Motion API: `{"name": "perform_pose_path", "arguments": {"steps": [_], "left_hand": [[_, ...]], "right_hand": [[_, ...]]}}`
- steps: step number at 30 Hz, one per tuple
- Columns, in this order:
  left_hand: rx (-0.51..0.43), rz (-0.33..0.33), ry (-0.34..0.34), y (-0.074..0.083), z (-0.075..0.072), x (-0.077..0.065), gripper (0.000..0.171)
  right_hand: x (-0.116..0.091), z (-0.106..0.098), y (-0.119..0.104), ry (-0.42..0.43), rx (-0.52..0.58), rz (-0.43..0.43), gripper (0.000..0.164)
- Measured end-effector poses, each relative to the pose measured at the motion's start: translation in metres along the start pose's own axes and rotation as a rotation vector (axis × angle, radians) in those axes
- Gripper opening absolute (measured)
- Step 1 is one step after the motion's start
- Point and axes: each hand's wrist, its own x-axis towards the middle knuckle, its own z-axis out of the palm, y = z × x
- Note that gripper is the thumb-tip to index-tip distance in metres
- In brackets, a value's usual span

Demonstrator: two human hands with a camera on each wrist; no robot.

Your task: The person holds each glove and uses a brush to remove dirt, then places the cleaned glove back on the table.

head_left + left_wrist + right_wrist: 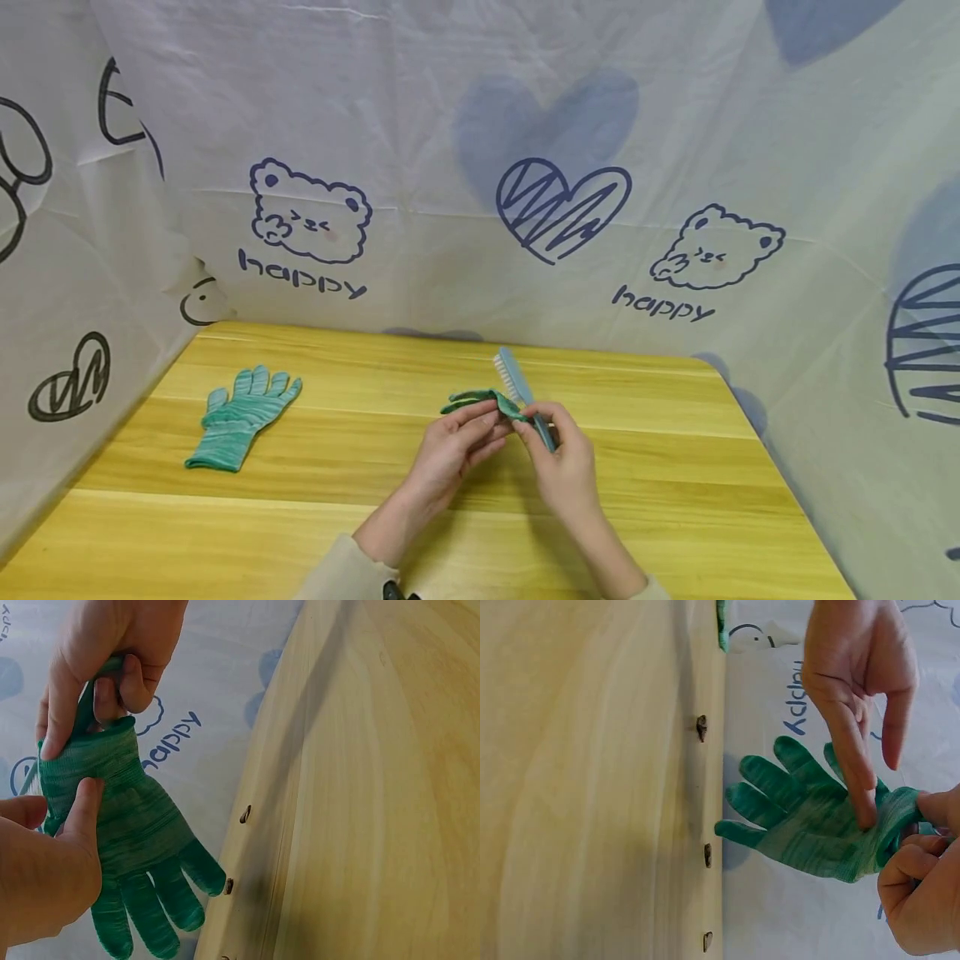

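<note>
A green streaked knit glove (pixel 510 406) is held up between both hands, its fingers toward the left and its cuff toward the right. The left hand (pixel 453 446) pinches it near the cuff, with the thumb on one face in the left wrist view. At the cuff opening, the right hand (pixel 566 467) has its thumb and index finger on the knit edge. That same hand also holds a light blue brush (pixel 513 375) with white bristles, its head pointing up and away; part of the handle is hidden by fingers. In the right wrist view the glove (pixel 802 817) hangs palm spread.
A second green glove (pixel 236 421) lies flat at the left of the wooden table (pixel 337 533), fingers pointing away. A white printed cloth (pixel 420 250) with bears and hearts rises behind the table and along both sides.
</note>
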Motion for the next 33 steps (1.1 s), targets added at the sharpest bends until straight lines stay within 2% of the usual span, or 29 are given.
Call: {"name": "perform_pose_path", "arguments": {"steps": [6, 13, 17, 22, 24, 27, 33], "left_hand": [[0.018, -0.024, -0.087, 0.002, 0.001, -0.001, 0.047], [0.026, -0.083, -0.126, -0.002, 0.004, -0.002, 0.047], [0.031, -0.12, -0.147, -0.006, 0.006, -0.003, 0.046], [-0.004, -0.183, -0.19, -0.011, 0.011, -0.005, 0.044], [-0.039, -0.21, -0.187, -0.013, 0.012, -0.006, 0.042], [-0.115, -0.215, -0.159, -0.013, 0.013, -0.006, 0.041], [-0.231, -0.153, -0.067, -0.01, 0.009, -0.004, 0.046]], "right_hand": [[0.005, -0.009, -0.005, 0.03, 0.242, 0.172, 0.018], [0.01, -0.016, -0.011, 0.118, 0.451, 0.344, 0.018], [0.011, -0.017, -0.014, 0.138, 0.613, 0.404, 0.013], [0.01, -0.015, -0.017, 0.095, 0.821, 0.445, 0.007], [0.009, -0.013, -0.018, 0.074, 0.855, 0.456, 0.007], [0.007, -0.01, -0.017, 0.065, 0.842, 0.464, 0.007], [0.005, -0.008, -0.016, 0.083, 0.754, 0.463, 0.01]]}}
